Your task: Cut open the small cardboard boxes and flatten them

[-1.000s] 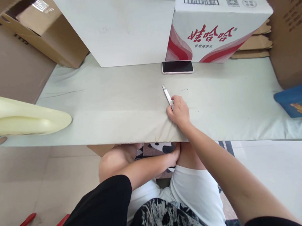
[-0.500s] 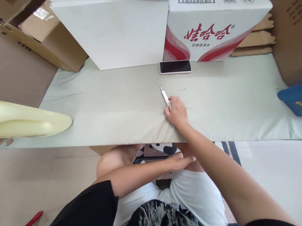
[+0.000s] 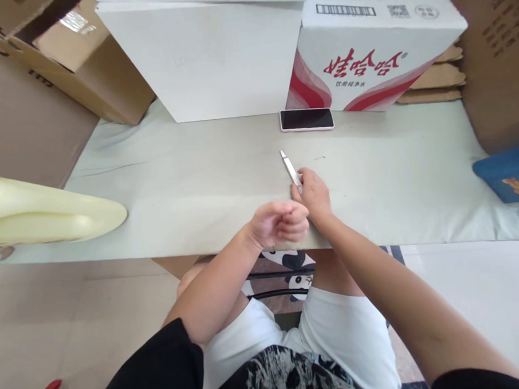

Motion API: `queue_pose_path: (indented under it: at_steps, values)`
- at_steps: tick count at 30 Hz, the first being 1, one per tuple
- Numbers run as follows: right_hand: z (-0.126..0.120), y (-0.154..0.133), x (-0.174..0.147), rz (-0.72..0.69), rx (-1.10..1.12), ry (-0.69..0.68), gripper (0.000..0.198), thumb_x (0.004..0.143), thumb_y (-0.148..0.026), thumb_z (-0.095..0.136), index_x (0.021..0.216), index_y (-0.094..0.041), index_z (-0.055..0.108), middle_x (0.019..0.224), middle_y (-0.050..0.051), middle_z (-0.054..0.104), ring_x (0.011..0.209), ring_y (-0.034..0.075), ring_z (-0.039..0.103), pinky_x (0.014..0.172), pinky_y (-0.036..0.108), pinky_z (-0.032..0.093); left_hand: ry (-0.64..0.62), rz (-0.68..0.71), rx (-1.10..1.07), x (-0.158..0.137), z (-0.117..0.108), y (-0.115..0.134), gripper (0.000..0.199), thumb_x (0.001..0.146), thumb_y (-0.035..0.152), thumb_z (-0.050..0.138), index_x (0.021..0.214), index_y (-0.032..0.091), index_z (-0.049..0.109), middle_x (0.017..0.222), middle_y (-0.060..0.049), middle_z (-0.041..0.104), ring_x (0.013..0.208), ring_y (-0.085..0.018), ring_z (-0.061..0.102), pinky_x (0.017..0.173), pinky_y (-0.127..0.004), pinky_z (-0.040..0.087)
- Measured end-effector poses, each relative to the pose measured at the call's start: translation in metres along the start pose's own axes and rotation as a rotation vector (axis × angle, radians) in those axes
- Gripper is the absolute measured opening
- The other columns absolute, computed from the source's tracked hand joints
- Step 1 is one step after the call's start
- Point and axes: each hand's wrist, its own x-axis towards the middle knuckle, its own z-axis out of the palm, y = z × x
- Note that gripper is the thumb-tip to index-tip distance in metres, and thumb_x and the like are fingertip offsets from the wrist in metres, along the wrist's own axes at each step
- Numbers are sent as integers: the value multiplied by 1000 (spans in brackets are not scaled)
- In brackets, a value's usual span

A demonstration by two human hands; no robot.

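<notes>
In the head view my right hand [image 3: 313, 194] rests on the cloth-covered table [image 3: 208, 181], fingers closed around the lower end of a slim white-and-silver tool that looks like a utility knife [image 3: 291, 168]. Its narrow metallic tip points away from me and slightly left; my fingers hide the rear end. My left hand [image 3: 280, 223] is raised over the table's front edge, just left of and nearer to me than my right wrist. Its fingers are curled into a loose fist, and no object shows in them. A dark-screened phone [image 3: 306, 120] lies beyond the knife.
A plain white box [image 3: 200, 60] and a red-and-white printed carton [image 3: 355, 67] stand along the back. Brown cardboard boxes [image 3: 105, 67] are at the left. A pale yellow curved object [image 3: 52, 214] juts in at left, and a blue container [image 3: 510, 174] sits at right.
My left hand has risen from my lap to above the table edge, and its fingers have curled in. My right hand still holds the knife in nearly the same place.
</notes>
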Motion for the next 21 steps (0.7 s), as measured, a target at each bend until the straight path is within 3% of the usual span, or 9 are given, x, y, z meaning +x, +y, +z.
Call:
queue_pose_path:
  at_steps: [2,3,5,7,9,11,14,17,21]
  values:
    - [-2,-1,0,28,-11,-12,46,87,-31,49,128,-14,60,108,19,72,99,34,64,94,53,52,66,227,-161,-10,-12,11,64,108,44,0,50,23,17,52,4,5,41,-10,9,45,-25,22]
    - [-5,-2,-1,42,-15,-20,48,87,-31,48,130,-12,60,110,20,72,102,35,65,97,55,51,98,345,-245,-15,-17,17,63,107,44,-2,51,22,16,52,4,5,41,-9,10,45,-24,23]
    - [-12,-6,-1,74,-17,-42,51,87,-32,46,130,-10,61,115,23,73,107,37,66,103,57,49,145,540,-344,-23,-28,24,62,108,46,13,51,22,18,52,5,8,41,-8,13,45,-22,22]
    - [-21,-14,1,104,0,-72,49,86,-35,46,124,-10,65,115,24,73,107,38,67,102,58,49,151,646,-324,-29,-37,26,60,103,47,38,52,21,22,50,7,12,42,-6,13,43,-20,16]
    - [-31,-28,9,123,47,-124,44,85,-38,44,113,-13,68,102,21,75,92,36,69,90,55,53,132,733,-299,-35,-46,25,57,94,46,54,52,21,25,50,8,14,43,-5,12,43,-20,13]
    - [-37,-49,21,111,130,-197,39,82,-38,42,102,-17,68,80,13,72,69,29,65,71,46,54,117,808,-282,-40,-55,26,53,86,48,58,53,22,27,50,9,15,44,-5,12,43,-20,12]
    - [-34,-96,47,29,287,-295,24,73,-34,45,88,-22,61,65,3,61,60,21,56,62,36,47,140,943,-314,-51,-68,30,51,75,54,62,52,22,29,49,9,17,43,-4,14,43,-22,11]
    - [-17,-160,77,-52,469,-402,11,67,-32,49,76,-25,50,61,-3,49,57,15,46,57,30,39,212,1050,-372,-65,-77,36,50,73,53,63,52,22,29,50,9,18,44,-4,15,45,-23,11]
    - [17,-251,122,-96,546,-422,20,73,-30,60,70,-25,41,58,-6,38,54,11,37,55,28,32,300,1106,-449,-76,-84,40,46,74,49,61,54,22,29,51,9,17,45,-4,14,46,-23,9]
